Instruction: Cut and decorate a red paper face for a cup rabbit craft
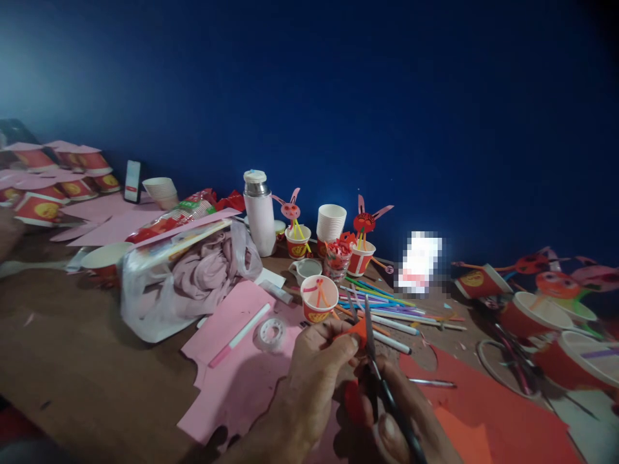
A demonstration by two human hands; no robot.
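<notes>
Between the thumb and fingers of my left hand is a small piece of orange-red paper. My right hand grips a pair of scissors with dark handles, and the blades point up and away from me, slightly apart, at the paper. Just beyond my left hand stands a paper cup with orange strips inside. Under my hands lies pink paper holding a pink-and-white marker and a roll of clear tape. Red paper is at the right.
Colored sticks and markers lie beyond my hands. Paper-cup figures with rabbit-like heads stand by the blue wall, near stacked cups and a white thermos. A plastic bag is at left, more cups at right.
</notes>
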